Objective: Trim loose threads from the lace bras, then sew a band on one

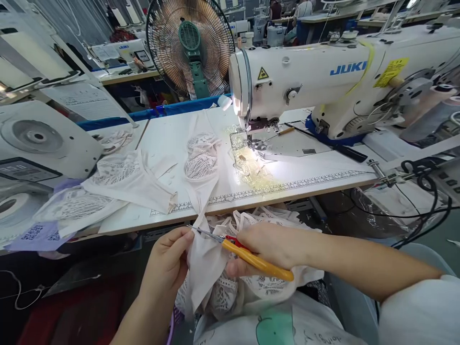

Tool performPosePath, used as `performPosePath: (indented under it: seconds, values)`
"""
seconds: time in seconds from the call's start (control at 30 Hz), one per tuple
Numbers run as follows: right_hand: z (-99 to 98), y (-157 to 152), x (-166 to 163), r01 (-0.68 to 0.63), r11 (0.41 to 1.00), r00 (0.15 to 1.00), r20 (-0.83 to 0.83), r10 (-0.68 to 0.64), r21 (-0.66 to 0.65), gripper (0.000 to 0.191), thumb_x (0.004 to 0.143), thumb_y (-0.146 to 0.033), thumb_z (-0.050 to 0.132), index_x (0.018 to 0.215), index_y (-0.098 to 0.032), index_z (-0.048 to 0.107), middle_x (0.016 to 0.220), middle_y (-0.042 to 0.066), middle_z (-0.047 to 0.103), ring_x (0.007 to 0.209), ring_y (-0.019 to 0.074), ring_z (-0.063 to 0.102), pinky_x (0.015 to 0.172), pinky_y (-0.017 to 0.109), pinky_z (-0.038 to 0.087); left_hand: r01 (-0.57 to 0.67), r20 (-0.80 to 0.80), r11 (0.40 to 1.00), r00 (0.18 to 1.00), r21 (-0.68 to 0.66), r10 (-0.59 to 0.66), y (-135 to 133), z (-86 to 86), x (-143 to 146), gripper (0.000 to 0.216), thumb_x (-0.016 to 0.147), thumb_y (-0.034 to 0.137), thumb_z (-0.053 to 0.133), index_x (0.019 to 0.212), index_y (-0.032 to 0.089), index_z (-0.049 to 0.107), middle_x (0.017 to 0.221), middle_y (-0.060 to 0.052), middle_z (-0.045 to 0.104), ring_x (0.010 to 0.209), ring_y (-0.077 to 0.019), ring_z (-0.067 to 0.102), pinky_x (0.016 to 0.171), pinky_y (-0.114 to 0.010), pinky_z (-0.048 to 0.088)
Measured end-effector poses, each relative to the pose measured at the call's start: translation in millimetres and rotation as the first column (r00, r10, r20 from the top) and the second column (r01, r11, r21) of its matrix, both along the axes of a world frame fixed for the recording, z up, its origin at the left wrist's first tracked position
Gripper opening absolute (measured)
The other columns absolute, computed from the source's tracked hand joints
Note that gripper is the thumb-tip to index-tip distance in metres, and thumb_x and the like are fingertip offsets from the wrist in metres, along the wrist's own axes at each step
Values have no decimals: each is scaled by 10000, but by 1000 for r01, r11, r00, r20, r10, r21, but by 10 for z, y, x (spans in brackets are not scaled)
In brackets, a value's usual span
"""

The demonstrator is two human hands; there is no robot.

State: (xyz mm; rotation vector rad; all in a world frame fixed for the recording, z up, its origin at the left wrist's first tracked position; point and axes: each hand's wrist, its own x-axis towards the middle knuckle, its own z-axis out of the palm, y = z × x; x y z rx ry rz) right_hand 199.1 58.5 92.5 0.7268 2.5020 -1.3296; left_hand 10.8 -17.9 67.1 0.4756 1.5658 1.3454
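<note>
Head view: the left hand [168,261] pinches smooth white fabric [206,258] just off the worktop's [165,139] front edge; the right hand [269,244] grips scissors [257,261] by yellow-and-red handles, slim metal blades at the fabric. Rounded openwork lace [201,165] lies behind that edge.

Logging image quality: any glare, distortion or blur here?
Head view: glare washes out the table under the sewing machine; head view: wide-angle stretch slants the thread spools at the left edge; head view: the scissors look fairly sharp, the people far behind softer.
</note>
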Motion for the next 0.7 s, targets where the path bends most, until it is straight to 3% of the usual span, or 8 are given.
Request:
performPosePath:
  seconds: [0.27, 0.7]
  values:
    - [-7, 7, -67, -24, 993, 998, 54, 18, 113, 623, 688, -791, 344, 644, -184, 479, 598, 37, 533, 473, 137, 432, 430, 251, 323, -2, -3, 1000, 1000, 8, 2, 30, 3, 17, 297, 394, 345, 792, 461, 139, 588, 414, 16, 498, 416, -78, 388, 404, -179, 318]
    - [-20, -8, -86, 9, 999, 998, 62, -11, 34, 626, 731, -750, 340, 681, -163, 551, 590, 38, 524, 490, 133, 432, 461, 253, 326, 23, -8, 1000, 1000, 15, -23, 40, 16, 21, 279, 415, 345, 775, 457, 147, 583, 415, 22, 491, 411, -82, 390, 397, -184, 309]
